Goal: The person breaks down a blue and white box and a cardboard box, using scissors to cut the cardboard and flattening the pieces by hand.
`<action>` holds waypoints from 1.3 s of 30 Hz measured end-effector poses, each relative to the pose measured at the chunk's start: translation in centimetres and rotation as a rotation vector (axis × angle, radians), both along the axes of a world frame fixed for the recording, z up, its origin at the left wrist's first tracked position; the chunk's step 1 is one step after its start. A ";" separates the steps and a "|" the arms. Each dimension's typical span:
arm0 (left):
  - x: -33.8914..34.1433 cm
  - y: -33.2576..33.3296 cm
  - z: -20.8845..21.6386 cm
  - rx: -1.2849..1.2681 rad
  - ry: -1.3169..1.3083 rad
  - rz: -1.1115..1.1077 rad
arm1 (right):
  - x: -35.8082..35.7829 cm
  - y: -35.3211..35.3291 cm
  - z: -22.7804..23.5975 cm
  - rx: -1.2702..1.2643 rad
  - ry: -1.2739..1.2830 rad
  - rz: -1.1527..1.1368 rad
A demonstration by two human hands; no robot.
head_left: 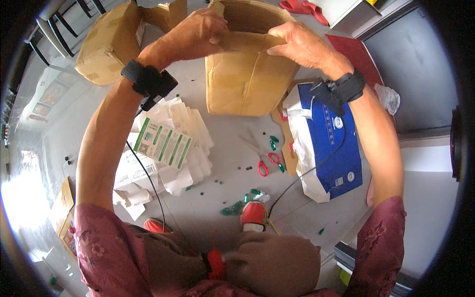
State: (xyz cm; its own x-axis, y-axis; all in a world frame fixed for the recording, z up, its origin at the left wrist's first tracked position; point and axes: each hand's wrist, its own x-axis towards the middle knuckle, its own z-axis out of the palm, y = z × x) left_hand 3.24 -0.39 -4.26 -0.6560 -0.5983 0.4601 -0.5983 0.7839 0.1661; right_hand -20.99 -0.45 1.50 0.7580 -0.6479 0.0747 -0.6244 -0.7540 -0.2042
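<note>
A brown cardboard box (247, 81) stands on the floor in front of me with its top open. My left hand (195, 34) is closed on the left end of its near top edge; some of the fingers look smeared and partly hidden. At the right end of that edge, my right hand (307, 44) pinches the cardboard between thumb and fingers. Black straps with small devices and cables circle both wrists. The inside of the box shows only in part, beyond the near edge.
Another cardboard box (111, 42) stands at far left. Flattened white cartons (185, 163) lie left of centre, a blue carton (336, 143) at right. Between them are red-handled scissors (262, 167) and small green pieces (272, 145). My red shoes (253, 214) are below. A red mat (354, 59) lies at far right.
</note>
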 end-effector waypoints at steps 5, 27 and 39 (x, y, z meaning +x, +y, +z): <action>-3.3 3.2 0.7 -0.171 -0.063 0.227 | 0.9 1.1 -2.1 0.025 -0.180 -0.031; -4.9 1.4 -4.0 -0.322 0.154 0.151 | 3.1 3.4 -5.2 0.213 -0.164 -0.096; -4.3 1.0 -3.5 -0.098 0.149 0.010 | 3.6 4.6 -6.0 -0.100 -0.170 0.026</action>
State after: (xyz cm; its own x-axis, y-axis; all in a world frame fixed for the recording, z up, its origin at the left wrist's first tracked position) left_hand -1.11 0.61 -7.76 -0.5702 -0.5522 0.6083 -0.5806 0.7947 0.1771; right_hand -17.42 4.19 -4.49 0.7452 -0.6113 0.2665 -0.5674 -0.7912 -0.2281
